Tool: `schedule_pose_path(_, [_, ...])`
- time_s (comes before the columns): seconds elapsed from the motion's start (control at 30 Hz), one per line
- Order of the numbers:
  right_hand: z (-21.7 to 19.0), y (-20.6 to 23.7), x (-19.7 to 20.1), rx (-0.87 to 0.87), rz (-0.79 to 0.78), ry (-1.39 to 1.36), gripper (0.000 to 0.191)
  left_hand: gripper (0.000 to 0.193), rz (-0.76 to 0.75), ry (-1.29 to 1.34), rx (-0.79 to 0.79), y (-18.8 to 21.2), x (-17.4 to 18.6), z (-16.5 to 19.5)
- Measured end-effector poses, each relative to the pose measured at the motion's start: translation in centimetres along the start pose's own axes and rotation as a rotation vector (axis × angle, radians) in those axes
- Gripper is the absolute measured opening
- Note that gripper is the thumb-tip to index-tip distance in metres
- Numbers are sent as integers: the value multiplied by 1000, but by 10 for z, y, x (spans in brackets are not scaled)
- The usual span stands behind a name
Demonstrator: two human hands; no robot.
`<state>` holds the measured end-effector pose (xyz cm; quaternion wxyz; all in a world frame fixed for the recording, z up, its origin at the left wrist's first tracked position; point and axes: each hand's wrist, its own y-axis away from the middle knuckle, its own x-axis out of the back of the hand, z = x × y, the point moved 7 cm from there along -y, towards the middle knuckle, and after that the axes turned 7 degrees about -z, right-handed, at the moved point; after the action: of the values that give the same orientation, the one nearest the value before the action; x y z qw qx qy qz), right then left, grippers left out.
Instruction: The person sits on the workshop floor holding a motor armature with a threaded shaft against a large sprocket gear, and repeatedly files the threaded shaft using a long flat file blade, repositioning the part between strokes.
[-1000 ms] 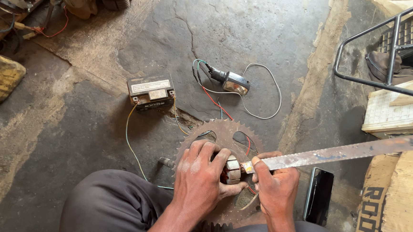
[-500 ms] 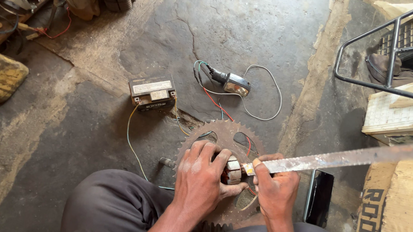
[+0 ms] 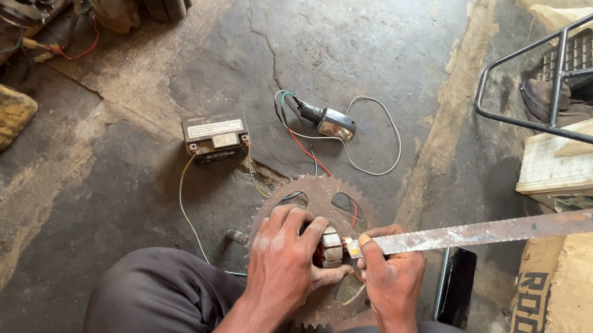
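Rusty sprocket (image 3: 319, 195) is lying flat while the left hand (image 3: 283, 265) is curling round a small motor core (image 3: 332, 249); right hand (image 3: 389, 282) is gripping a long metal blade (image 3: 498, 234).

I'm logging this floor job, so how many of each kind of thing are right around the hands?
Rusty sprocket: 1
Small wound coil part: 1
Long flat metal blade: 1
Small battery: 1
Turn-signal lamp with wires: 1
Hands, left and right: 2
Total: 7
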<state>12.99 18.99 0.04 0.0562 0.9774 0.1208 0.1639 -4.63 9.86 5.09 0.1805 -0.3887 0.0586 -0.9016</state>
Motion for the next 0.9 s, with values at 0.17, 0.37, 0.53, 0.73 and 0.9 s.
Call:
schedule_pose_path(0.17, [11,0,6,22,60,-326,8,68,-1,4,-4,-1,1,1])
schedule_pose_path(0.37, [5,6,3,25,68,-49,9,68,-3,-2,-5,1,0,0])
schedule_pose_path(0.53, [-6,8,2,89,100,137,10,68,-4,4,-5,1,1,0])
schedule_pose_path(0.73, [-3,9,0,139,35,-152,14,67,5,6,3,0,1,1])
schedule_pose_path(0.9, [-1,11,0,72,77,67,14,67,19,-3,-8,1,2,2])
